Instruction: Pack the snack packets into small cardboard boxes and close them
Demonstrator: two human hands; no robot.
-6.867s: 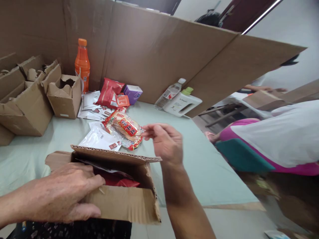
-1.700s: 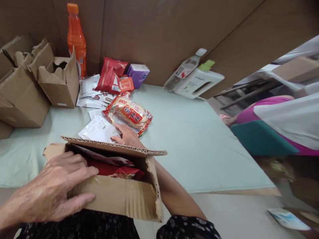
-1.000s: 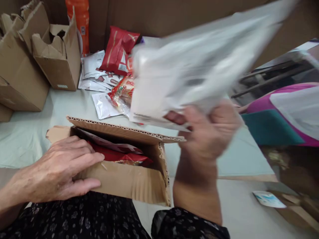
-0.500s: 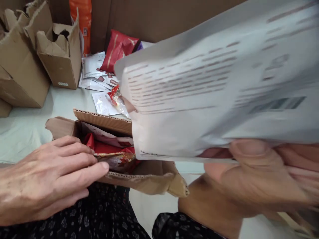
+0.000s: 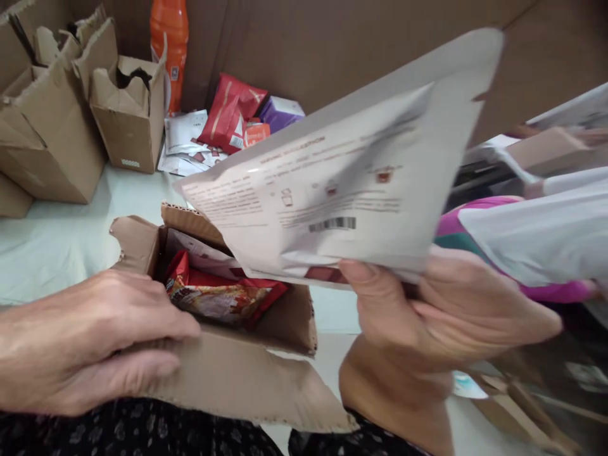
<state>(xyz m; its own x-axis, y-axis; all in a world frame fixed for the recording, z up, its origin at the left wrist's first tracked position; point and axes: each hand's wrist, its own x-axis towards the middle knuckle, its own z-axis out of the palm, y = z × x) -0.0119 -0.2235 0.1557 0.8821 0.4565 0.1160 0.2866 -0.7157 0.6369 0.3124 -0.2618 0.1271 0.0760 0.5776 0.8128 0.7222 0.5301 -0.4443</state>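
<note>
My right hand grips a white printed pouch along its lower edge, thumb on the printed side. The pouch is tilted above an open cardboard box and hides part of its far side. My left hand holds the box's near side at the left, fingers over the edge and thumb on the outer flap. Inside the box lie a red and gold snack packet and a white printed sachet against the far wall.
Open cardboard boxes stand at the back left beside an orange bottle. White sachets, a red packet and a purple box lie behind. At right are another person's white sleeve and another carton.
The pouch has moved left and tilted, still in my right hand, with more of it visible. The box's near flap has folded down outward under my left hand.
</note>
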